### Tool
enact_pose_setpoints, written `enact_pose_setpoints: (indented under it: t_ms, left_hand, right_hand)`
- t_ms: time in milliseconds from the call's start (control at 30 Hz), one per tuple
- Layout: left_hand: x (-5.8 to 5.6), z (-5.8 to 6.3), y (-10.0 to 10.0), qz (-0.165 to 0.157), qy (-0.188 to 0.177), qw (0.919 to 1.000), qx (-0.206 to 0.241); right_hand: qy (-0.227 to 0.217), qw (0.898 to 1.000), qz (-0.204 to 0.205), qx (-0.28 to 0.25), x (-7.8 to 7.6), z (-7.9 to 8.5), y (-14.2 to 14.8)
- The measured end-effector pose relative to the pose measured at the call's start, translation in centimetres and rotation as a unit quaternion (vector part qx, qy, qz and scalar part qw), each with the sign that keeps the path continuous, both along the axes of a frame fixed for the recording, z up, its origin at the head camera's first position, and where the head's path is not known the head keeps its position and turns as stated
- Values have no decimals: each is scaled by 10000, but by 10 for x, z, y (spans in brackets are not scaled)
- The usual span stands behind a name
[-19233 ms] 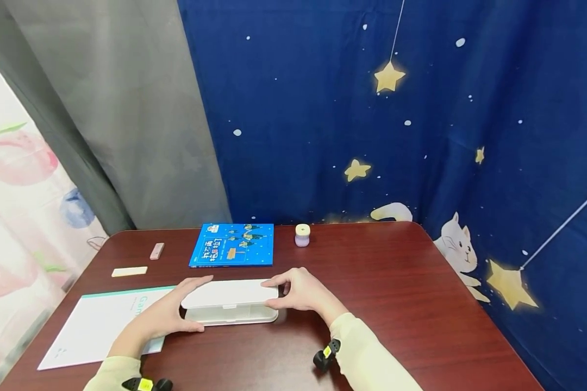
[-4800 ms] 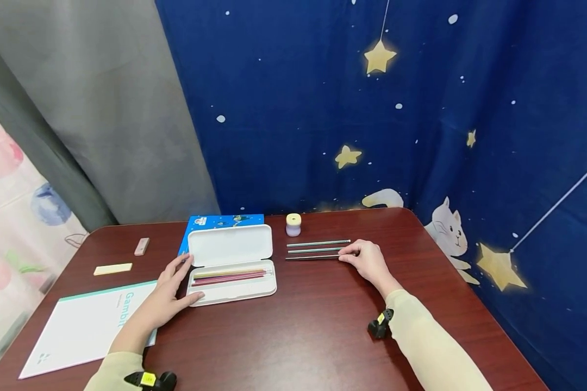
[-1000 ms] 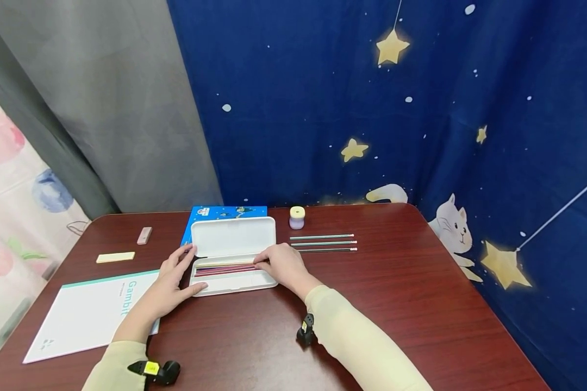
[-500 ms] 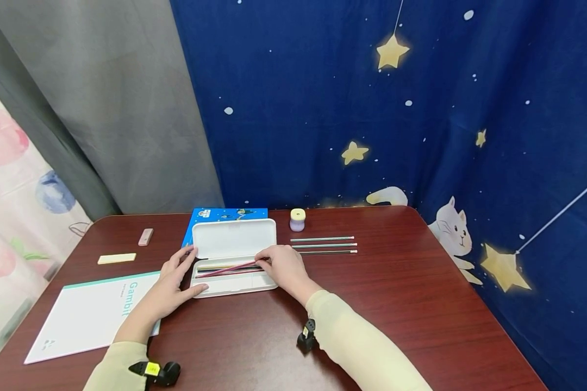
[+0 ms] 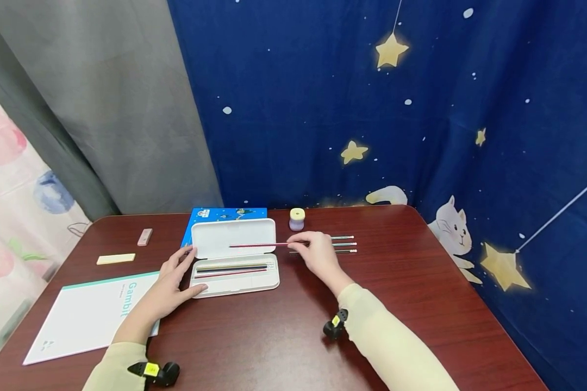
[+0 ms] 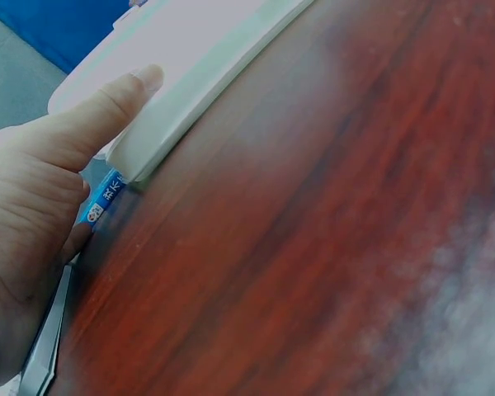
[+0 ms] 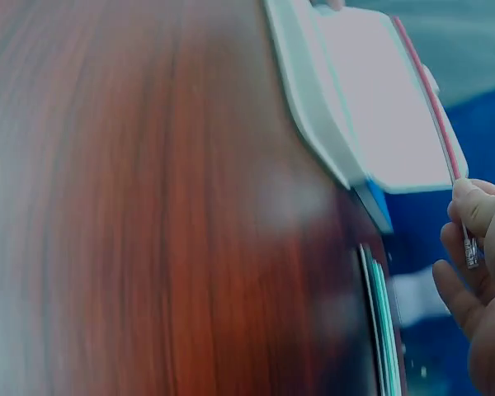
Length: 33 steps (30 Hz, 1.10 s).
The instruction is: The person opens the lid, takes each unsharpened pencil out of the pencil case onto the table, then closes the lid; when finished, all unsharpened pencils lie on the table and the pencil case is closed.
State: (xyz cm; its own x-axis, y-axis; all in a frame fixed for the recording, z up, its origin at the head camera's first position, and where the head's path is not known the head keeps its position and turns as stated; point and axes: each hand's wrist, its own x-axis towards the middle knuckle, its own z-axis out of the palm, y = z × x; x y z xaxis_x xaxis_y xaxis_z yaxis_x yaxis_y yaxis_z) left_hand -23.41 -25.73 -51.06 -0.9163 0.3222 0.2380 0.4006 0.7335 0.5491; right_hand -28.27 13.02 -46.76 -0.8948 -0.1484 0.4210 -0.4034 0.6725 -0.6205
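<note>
Across the far side hangs a dark blue curtain patterned with yellow stars (image 5: 298, 108), behind a glossy reddish-brown wood-grain table (image 5: 450, 293). At the table's left lies a flat white notebook with a green edge (image 5: 90, 317); far of centre is a thin blue picture book (image 5: 230, 213), partly hidden behind the raised lid of a long white, seemingly plastic pencil case (image 5: 230, 284). The left hand (image 5: 171, 288) steadies the case's left end, thumb on the near rim, fingers spread up beside the lid; it clasps nothing. The right hand (image 5: 315, 252) pinches a slim red pencil (image 5: 259, 245) near its right end, holding it above the tray in front of the lid; whether it touches the lid I cannot tell. Partly behind that hand, three slim greenish pencils (image 5: 344, 244) lie parallel on the right. More pencils (image 5: 230, 273) rest in the tray's far part. Smallest, at far left, is a pinkish block-shaped eraser (image 5: 144, 237).

Judging by the layout, the step in hand is shifting the red pencil between case and row; the next move calls for a level hold that clears the lid's right edge and leaves the row undisturbed.
</note>
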Motion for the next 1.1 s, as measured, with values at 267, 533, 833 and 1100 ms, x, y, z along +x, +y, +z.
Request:
enact_pose_setpoints:
  t_ms: [267,533,833,1100]
  left_hand:
    - [-1,0,0,27,-91,10000,15]
    - [-2,0,-1,-5,-78,10000,56]
    - [-1,0,-1,3,-56,10000,34]
    - [-2,-1,-1,-2,-32,10000,68]
  right_hand:
    - [-187,9985,-321,-401,2,-5,60]
    - [-380,9973,-552,-304,5,-4,96]
    - [-607,9967,-530,16,10,-13,115]
    - [-745,9948,-589,377,12,-20,120]
